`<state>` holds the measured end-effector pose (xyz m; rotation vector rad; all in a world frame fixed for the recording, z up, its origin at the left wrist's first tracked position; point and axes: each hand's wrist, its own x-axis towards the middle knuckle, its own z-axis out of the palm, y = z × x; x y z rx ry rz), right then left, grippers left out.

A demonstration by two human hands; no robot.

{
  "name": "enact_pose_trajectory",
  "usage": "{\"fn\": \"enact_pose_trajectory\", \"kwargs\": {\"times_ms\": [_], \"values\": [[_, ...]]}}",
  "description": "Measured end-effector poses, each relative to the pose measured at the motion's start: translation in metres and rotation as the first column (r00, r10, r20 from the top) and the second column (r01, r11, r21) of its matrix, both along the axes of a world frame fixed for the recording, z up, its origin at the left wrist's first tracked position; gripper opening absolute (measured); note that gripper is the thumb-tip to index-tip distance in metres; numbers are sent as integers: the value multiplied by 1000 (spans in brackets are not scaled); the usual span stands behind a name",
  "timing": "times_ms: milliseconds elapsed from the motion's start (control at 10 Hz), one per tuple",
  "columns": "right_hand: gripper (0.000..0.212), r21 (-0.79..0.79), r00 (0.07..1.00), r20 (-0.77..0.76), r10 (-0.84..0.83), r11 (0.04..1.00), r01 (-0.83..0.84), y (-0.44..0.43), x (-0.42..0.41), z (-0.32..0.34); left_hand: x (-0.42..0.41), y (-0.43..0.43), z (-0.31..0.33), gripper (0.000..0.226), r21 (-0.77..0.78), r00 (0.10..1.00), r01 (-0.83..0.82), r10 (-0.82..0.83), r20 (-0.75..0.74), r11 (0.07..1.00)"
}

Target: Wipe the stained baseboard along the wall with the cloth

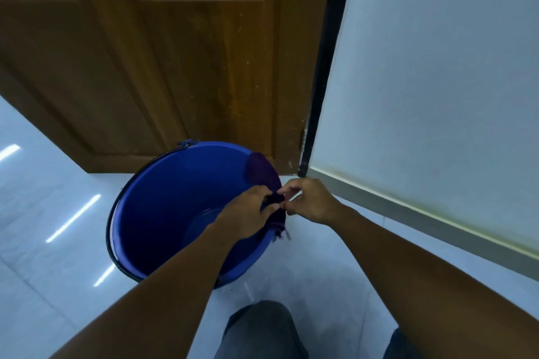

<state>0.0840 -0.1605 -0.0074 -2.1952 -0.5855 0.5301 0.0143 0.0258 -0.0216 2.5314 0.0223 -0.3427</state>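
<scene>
A dark purple cloth hangs over the right rim of a blue bucket. My left hand grips the cloth where it bunches at the rim. My right hand pinches the same bunch from the right side with its fingertips. The grey baseboard runs along the foot of the white wall to the right, with a yellowish stained line along its top edge.
A brown wooden door stands behind the bucket, with a black door frame between it and the wall. The floor is glossy white tile. My knees show at the bottom edge.
</scene>
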Motion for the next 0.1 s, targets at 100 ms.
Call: {"fn": "enact_pose_trajectory", "kwargs": {"times_ms": [100], "values": [[26, -106, 998, 50, 27, 994, -22, -10, 6, 14, 16, -12, 22, 33, 183, 995, 13, -32, 99, 983]]}}
